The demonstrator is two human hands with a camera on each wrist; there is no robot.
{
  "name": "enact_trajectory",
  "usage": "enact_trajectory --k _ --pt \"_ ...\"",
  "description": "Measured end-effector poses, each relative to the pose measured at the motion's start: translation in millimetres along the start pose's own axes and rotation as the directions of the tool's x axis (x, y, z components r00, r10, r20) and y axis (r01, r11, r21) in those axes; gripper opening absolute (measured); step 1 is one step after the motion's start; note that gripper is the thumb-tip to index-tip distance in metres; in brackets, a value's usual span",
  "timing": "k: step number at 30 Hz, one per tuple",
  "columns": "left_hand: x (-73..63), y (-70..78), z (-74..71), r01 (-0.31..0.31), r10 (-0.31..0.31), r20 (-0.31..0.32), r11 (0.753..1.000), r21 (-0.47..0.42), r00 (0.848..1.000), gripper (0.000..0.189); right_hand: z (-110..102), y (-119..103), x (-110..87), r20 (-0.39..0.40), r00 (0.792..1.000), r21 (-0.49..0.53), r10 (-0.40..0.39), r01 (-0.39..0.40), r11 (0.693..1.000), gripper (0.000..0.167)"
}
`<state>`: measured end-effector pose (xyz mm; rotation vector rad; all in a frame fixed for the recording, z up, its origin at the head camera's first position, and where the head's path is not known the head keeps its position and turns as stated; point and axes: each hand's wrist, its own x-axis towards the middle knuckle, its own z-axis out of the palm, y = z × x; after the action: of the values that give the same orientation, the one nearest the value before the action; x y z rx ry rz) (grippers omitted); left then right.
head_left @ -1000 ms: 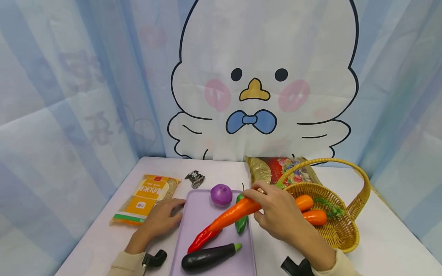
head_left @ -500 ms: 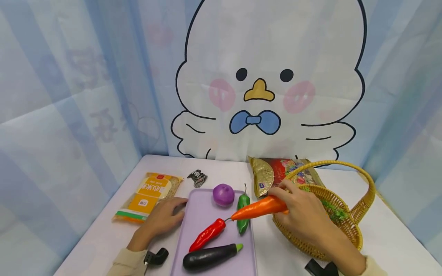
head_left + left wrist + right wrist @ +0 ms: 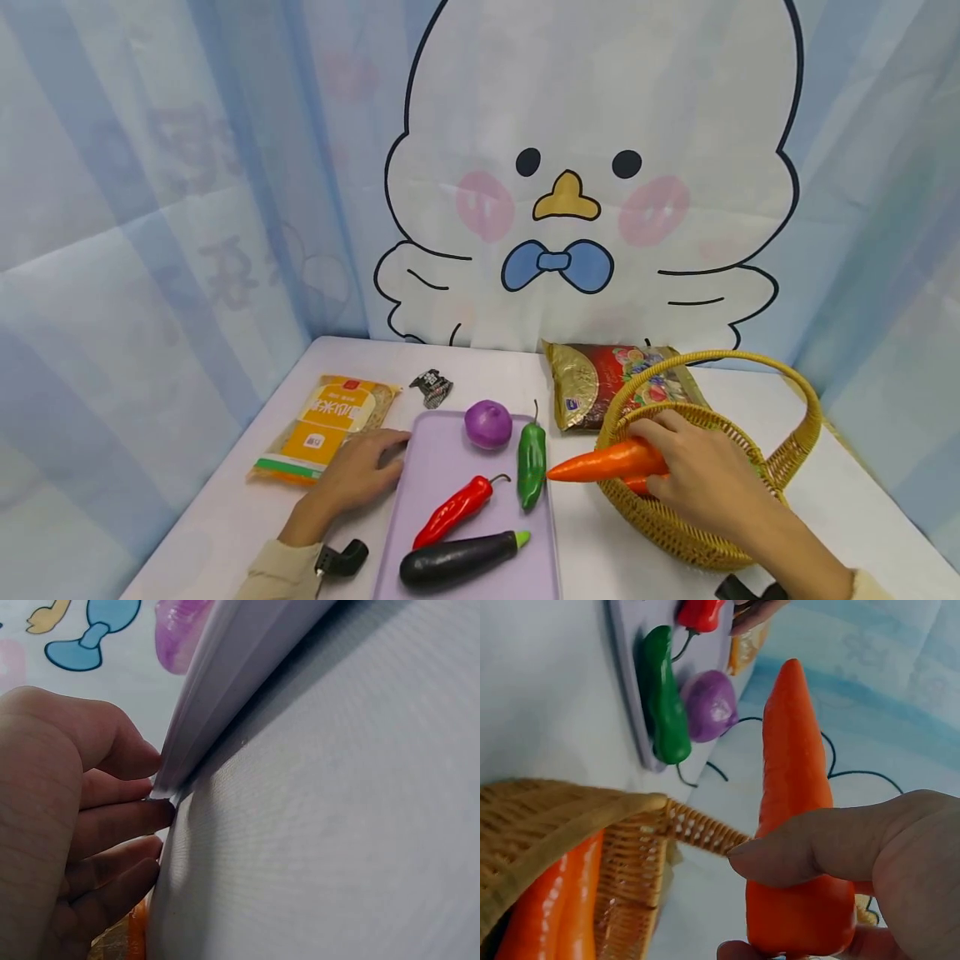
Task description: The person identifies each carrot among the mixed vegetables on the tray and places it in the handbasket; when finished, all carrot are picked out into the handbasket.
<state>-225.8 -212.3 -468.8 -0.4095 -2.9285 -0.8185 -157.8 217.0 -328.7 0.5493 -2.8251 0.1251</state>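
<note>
My right hand [image 3: 701,467] grips an orange carrot [image 3: 607,461] over the wicker basket [image 3: 675,537], its tip pointing left towards the tray. In the right wrist view the thumb lies across the thick end of the carrot [image 3: 795,780]. More carrots [image 3: 559,900] lie inside the basket. At the left edge of the lilac tray [image 3: 420,483], my left hand [image 3: 356,475] rests on the table. The left wrist view shows its thumb touching the tray's rim [image 3: 199,697], with the other fingers loosely bent beside it.
On the tray lie a purple onion [image 3: 488,424], a green chili pepper [image 3: 532,467], a red chili pepper [image 3: 453,510] and an eggplant [image 3: 461,560]. A yellow grain packet [image 3: 330,425], a small black wrapper [image 3: 432,387] and a gold-and-red bag [image 3: 600,383] surround it. The basket's tall handle [image 3: 798,417] arches above it.
My right hand has carried the carrot rightward, from above the tray to above the basket. The left hand stays at the tray's edge. The head view has shifted slightly.
</note>
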Motion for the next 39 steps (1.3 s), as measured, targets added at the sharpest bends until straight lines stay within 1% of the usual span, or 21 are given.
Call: enact_trajectory --k 6,9,11,15,21,26,29,33,36,39 --pt "1.7 1.6 0.5 0.015 -0.015 0.009 1.000 0.004 1.000 0.041 3 22 -13.7 0.057 0.997 -0.013 0.058 -0.057 0.998 0.051" --pt "1.6 2.1 -0.1 0.016 -0.016 0.011 1.000 0.004 1.000 0.041 4 32 -17.9 0.082 0.994 -0.021 0.075 -0.073 0.997 0.054" --pt "1.3 2.2 -0.9 0.019 -0.019 0.013 1.000 0.004 1.000 0.042 4 37 -19.2 0.101 0.991 -0.026 0.085 -0.083 0.996 0.054" --pt "0.7 1.5 -1.6 0.020 -0.020 0.008 1.000 0.000 1.000 0.042 4 48 -20.5 0.109 0.990 -0.028 0.089 -0.087 0.996 0.052" --pt "0.2 -0.1 -0.3 -0.002 0.002 0.002 1.000 0.003 1.000 0.041 7 64 -23.6 0.154 0.980 -0.039 0.126 -0.122 0.992 0.051" --pt "-0.3 -0.3 -0.1 0.010 -0.010 0.005 1.000 0.004 1.000 0.042 8 74 -25.3 0.167 0.975 -0.044 0.144 -0.138 0.989 0.048" --pt "-0.7 0.1 -0.4 0.017 -0.017 0.002 1.000 -0.002 1.000 0.043 7 78 -25.1 0.197 0.967 -0.045 0.163 -0.157 0.987 0.047" --pt "-1.3 0.9 -0.8 0.023 -0.023 0.003 1.000 -0.003 1.000 0.043 7 82 -24.4 0.249 0.950 -0.051 0.187 -0.180 0.982 0.044" --pt "-1.6 1.3 -0.7 0.030 -0.030 0.006 1.000 -0.004 1.000 0.043 9 85 -23.8 0.309 0.929 -0.047 0.203 -0.199 0.979 0.036" --pt "-1.8 1.4 -0.3 0.029 -0.029 0.003 1.000 -0.006 1.000 0.043 15 87 -23.2 0.382 0.899 -0.035 0.215 -0.219 0.975 0.031"
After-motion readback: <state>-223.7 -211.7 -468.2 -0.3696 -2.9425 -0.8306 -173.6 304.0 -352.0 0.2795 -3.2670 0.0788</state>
